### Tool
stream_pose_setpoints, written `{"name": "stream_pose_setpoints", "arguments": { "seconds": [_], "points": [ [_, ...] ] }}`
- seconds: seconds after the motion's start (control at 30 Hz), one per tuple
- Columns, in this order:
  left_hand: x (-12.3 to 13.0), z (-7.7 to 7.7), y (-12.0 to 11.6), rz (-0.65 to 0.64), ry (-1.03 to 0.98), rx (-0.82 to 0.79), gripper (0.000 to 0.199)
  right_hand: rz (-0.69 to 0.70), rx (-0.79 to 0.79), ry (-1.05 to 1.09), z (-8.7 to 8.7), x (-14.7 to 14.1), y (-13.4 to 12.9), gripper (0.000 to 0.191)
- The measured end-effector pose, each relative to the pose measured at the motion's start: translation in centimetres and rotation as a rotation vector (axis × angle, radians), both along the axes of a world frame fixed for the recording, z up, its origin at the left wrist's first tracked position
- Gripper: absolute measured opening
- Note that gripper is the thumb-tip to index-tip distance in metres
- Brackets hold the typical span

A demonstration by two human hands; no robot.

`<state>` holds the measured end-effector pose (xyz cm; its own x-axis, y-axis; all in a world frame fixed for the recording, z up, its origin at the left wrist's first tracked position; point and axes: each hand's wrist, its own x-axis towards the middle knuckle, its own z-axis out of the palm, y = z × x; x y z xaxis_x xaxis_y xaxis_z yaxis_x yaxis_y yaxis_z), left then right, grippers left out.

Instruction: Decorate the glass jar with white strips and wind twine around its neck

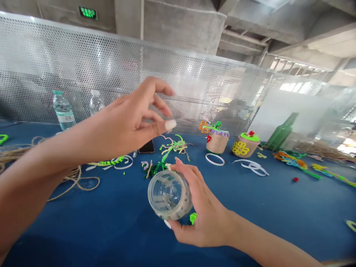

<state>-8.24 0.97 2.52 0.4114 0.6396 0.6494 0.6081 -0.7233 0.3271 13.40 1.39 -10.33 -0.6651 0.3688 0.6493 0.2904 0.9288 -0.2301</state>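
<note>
My right hand (pixel 203 207) is wrapped around a clear jar (pixel 169 193), its round open mouth tilted up towards me. Patches that look like tape strips show on the jar's wall. A bright green fuzzy piece (pixel 193 218) shows between the jar and my palm; whether it is fixed to the jar I cannot tell. Raised above the table, my left hand (pixel 147 115) has bent fingers, thumb apart from them, and nothing visible in it. Behind the jar lie dark green pipe cleaners (pixel 157 168) and a tangle of pale green and pink ones (pixel 176 145).
Two twine-wrapped jars with pipe-cleaner flowers (pixel 218 142) (pixel 247 145) stand at the back. White rings (pixel 215 159), twine (pixel 80 181), a phone (pixel 147 147), water bottles (pixel 63 111) and a green glass bottle (pixel 283 129) are on the blue table (pixel 111 222). A perforated metal panel (pixel 180 74) rises behind.
</note>
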Motion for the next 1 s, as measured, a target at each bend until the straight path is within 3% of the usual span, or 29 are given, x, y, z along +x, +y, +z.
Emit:
{"name": "stream_pose_setpoints", "arguments": {
  "seconds": [0.07,0.2,0.3,0.43,0.57,0.67,0.73,0.87,1.0],
  "points": [
    [-0.9,0.2,0.3,-0.045,0.149,-0.126,0.044,-0.026,-0.024,0.015,-0.2,0.1,0.1,0.109],
    [-0.3,-0.7,0.3,-0.11,0.319,-0.232,0.018,-0.039,-0.013,0.113,-0.8,-0.1,0.6,0.13],
    [1.2,-1.9,0.3,-0.152,0.365,-0.221,0.01,-0.049,0.004,0.167,-1.3,-0.3,0.8,0.139],
    [2.5,-3.1,0.2,-0.133,0.398,-0.093,0.016,-0.023,0.057,0.229,-1.8,-0.4,0.9,0.141],
    [3.1,-3.4,-0.1,-0.135,0.41,0.007,0.019,0.097,-0.076,0.16,-1.7,0.0,1.3,0.145],
    [3.4,-3.9,0.1,-0.12,0.405,0.104,0.02,0.128,-0.249,0.066,-1.1,0.3,1.5,0.138],
    [3.5,-4.3,0.4,-0.106,0.401,0.17,0.022,0.059,-0.283,0.069,-0.6,0.4,1.5,0.134],
    [3.9,-4.7,0.8,-0.115,0.341,0.265,0.022,-0.227,-0.14,0.123,0.2,0.0,1.1,0.111],
    [4.1,-4.8,0.7,-0.099,0.351,0.352,0.024,-0.324,-0.07,0.164,0.7,-0.5,0.7,0.088]
  ]
}}
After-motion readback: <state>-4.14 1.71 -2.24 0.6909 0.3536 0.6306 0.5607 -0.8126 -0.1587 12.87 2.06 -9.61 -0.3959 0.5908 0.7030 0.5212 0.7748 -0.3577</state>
